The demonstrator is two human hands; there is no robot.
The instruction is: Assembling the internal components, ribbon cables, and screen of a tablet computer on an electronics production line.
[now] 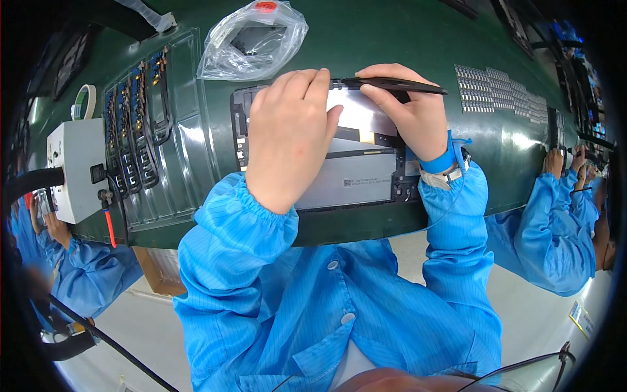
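Note:
An opened tablet [353, 180] lies in front of me, a silver-grey battery and dark frame parts showing inside it. Across its left part rests my left hand [290, 130], fingers side by side at the far edge and thumb held apart; what is under the fingertips is hidden. At the far right edge, my right hand [415, 117] pinches black tweezers [405, 85] between thumb and fingers. Their tip points left along the tablet's far edge, near my left fingertips. A blue strap [439, 161] with a cord circles my right wrist.
Beyond the tablet sits a clear plastic bag [255, 40] with a dark part inside. To the left are a clear tray [189, 137] of cabled parts [134, 124] and a grey box [75, 170]. Rows of small metallic pieces [493, 91] lie right. Co-workers' sleeves [548, 228] flank me.

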